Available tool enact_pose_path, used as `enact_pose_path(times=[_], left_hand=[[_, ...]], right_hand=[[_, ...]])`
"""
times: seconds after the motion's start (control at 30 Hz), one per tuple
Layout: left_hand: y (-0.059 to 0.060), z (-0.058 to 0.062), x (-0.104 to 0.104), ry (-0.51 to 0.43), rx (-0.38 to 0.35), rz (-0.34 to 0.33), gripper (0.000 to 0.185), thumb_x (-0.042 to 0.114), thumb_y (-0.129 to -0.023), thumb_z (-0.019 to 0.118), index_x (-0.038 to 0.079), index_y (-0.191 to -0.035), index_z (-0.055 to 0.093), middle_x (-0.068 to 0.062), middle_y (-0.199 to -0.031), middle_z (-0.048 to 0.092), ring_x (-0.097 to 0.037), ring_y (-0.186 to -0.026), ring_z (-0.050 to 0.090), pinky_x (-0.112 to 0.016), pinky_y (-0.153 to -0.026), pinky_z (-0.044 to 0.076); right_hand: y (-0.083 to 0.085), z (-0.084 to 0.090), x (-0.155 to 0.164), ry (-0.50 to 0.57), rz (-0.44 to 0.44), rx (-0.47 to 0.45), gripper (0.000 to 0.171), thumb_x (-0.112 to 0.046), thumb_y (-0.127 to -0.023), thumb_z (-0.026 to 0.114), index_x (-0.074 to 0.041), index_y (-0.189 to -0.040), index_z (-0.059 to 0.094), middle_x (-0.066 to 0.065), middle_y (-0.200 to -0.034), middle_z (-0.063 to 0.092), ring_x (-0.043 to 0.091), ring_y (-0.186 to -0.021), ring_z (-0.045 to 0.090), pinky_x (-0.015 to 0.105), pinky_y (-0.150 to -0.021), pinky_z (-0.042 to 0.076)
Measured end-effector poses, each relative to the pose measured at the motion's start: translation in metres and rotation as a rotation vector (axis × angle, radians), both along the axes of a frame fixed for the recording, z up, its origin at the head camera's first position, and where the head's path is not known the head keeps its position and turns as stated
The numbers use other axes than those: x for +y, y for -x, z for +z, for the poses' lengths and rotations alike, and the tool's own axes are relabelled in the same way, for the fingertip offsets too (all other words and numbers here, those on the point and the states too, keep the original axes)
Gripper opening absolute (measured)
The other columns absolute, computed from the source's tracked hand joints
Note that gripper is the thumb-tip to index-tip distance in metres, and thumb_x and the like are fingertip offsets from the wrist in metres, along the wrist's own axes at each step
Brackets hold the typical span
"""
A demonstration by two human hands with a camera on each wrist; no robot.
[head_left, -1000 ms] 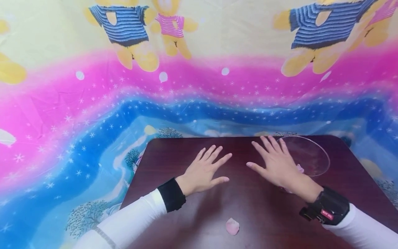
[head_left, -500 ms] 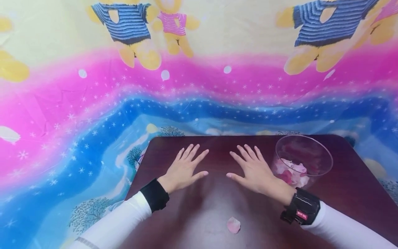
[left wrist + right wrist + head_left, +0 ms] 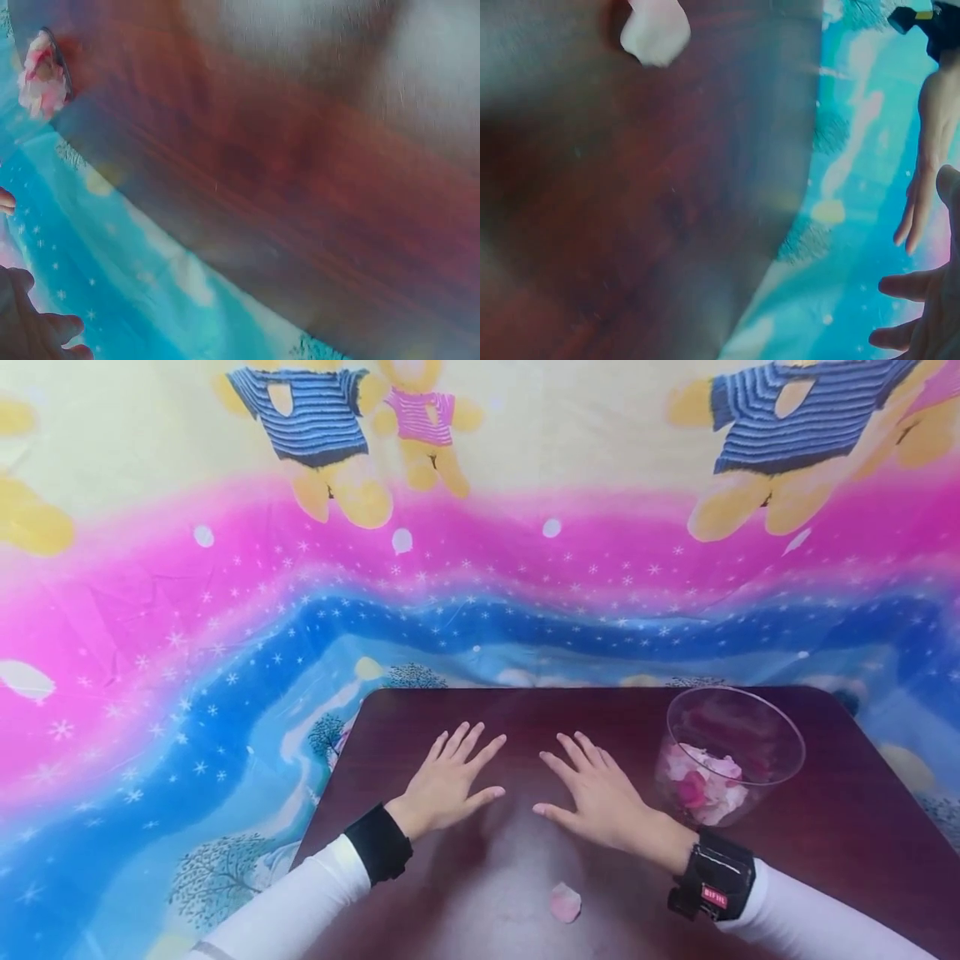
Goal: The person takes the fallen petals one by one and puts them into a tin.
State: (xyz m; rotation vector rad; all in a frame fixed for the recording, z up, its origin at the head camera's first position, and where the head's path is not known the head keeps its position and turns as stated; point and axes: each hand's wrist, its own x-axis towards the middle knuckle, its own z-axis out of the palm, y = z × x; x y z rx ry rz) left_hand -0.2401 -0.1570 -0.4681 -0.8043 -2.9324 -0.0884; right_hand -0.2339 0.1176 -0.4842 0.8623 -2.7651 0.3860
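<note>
Both hands hover palm down over the dark wooden table with nothing in them. My left hand point(image 3: 448, 781) is left of the middle, fingers spread and straight. Facing it, my right hand point(image 3: 603, 797) has its thumb out and fingers extended. Nearer the front lies a single pale pink petal point(image 3: 566, 902), below and between the hands; in the right wrist view this petal point(image 3: 656, 34) shows at the top. To the right of my right hand stands a clear round container point(image 3: 772, 776), with pink and white petals point(image 3: 705, 789) inside, one deeper red.
The brown table point(image 3: 840, 860) has rounded far corners. Behind it hangs a printed cloth point(image 3: 480, 552) with bears, snowflakes and trees, which comes down at the table's back and left edges. Black bands point(image 3: 378, 842) circle the wrists over white sleeves.
The hands have drawn left and somewhat lower in the head view, the right hand moving away from the container, which now shows fully with its petals. The loose petal stays on the table.
</note>
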Motion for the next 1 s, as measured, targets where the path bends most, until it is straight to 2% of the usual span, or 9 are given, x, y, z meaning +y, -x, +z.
enact_pose_path(times=[0.17, 0.33, 0.47, 0.63, 0.8, 0.9, 1.0], left_hand=[[-0.011, -0.019, 0.007, 0.013, -0.007, -0.016, 0.075, 0.066, -0.098, 0.045, 0.033, -0.162, 0.022, -0.011, -0.168, 0.026, -0.034, -0.157, 0.022, -0.059, -0.124, 0.023], [-0.025, -0.031, 0.011, 0.034, -0.046, -0.034, 0.077, 0.068, -0.098, 0.044, 0.035, -0.162, 0.02, -0.009, -0.169, 0.024, -0.031, -0.158, 0.02, -0.057, -0.125, 0.023], [-0.035, -0.039, 0.013, 0.044, -0.065, -0.051, 0.076, 0.068, -0.098, 0.044, 0.035, -0.162, 0.021, -0.008, -0.169, 0.025, -0.03, -0.158, 0.021, -0.056, -0.125, 0.024], [-0.045, -0.046, 0.015, 0.062, -0.085, -0.073, 0.074, 0.068, -0.098, 0.043, 0.036, -0.161, 0.023, -0.008, -0.168, 0.027, -0.03, -0.157, 0.023, -0.054, -0.125, 0.025], [-0.049, -0.052, 0.017, 0.056, -0.105, -0.079, 0.073, 0.065, -0.098, 0.046, 0.036, -0.161, 0.023, -0.008, -0.167, 0.029, -0.031, -0.157, 0.024, -0.054, -0.124, 0.026], [-0.051, -0.055, 0.017, 0.057, -0.11, -0.078, 0.073, 0.065, -0.098, 0.047, 0.037, -0.161, 0.023, -0.008, -0.167, 0.029, -0.03, -0.157, 0.025, -0.054, -0.124, 0.027], [-0.051, -0.058, 0.017, 0.061, -0.109, -0.081, 0.073, 0.064, -0.098, 0.047, 0.035, -0.161, 0.025, -0.009, -0.167, 0.03, -0.03, -0.156, 0.026, -0.055, -0.123, 0.028]], right_hand=[[-0.013, -0.019, -0.004, -0.027, 0.075, -0.005, 0.08, -0.07, -0.088, 0.06, -0.015, -0.146, 0.055, 0.02, -0.155, 0.045, 0.045, -0.145, 0.041, 0.063, -0.111, 0.041], [-0.029, -0.039, -0.004, -0.088, 0.183, -0.038, 0.071, -0.053, -0.084, 0.076, -0.009, -0.138, 0.06, 0.022, -0.148, 0.053, 0.043, -0.134, 0.053, 0.059, -0.104, 0.048], [-0.041, -0.053, -0.003, -0.144, 0.264, -0.08, 0.066, -0.042, -0.079, 0.083, -0.01, -0.133, 0.064, 0.019, -0.141, 0.059, 0.037, -0.125, 0.061, 0.054, -0.095, 0.055], [-0.053, -0.072, -0.005, -0.19, 0.344, -0.097, 0.053, -0.035, -0.078, 0.083, -0.013, -0.124, 0.068, 0.008, -0.125, 0.066, 0.023, -0.105, 0.067, 0.04, -0.085, 0.058], [-0.057, -0.09, -0.008, -0.205, 0.412, -0.028, 0.029, -0.022, -0.08, 0.078, -0.015, -0.107, 0.072, -0.004, -0.102, 0.064, 0.008, -0.085, 0.06, 0.028, -0.073, 0.055], [-0.058, -0.096, -0.01, -0.185, 0.408, 0.007, 0.008, -0.014, -0.082, 0.074, -0.017, -0.089, 0.071, -0.008, -0.085, 0.058, 0.004, -0.073, 0.052, 0.023, -0.063, 0.047], [-0.058, -0.099, -0.011, -0.166, 0.395, 0.019, 0.016, -0.008, -0.077, 0.074, -0.018, -0.073, 0.063, -0.011, -0.072, 0.049, 0.001, -0.062, 0.041, 0.019, -0.054, 0.036]])
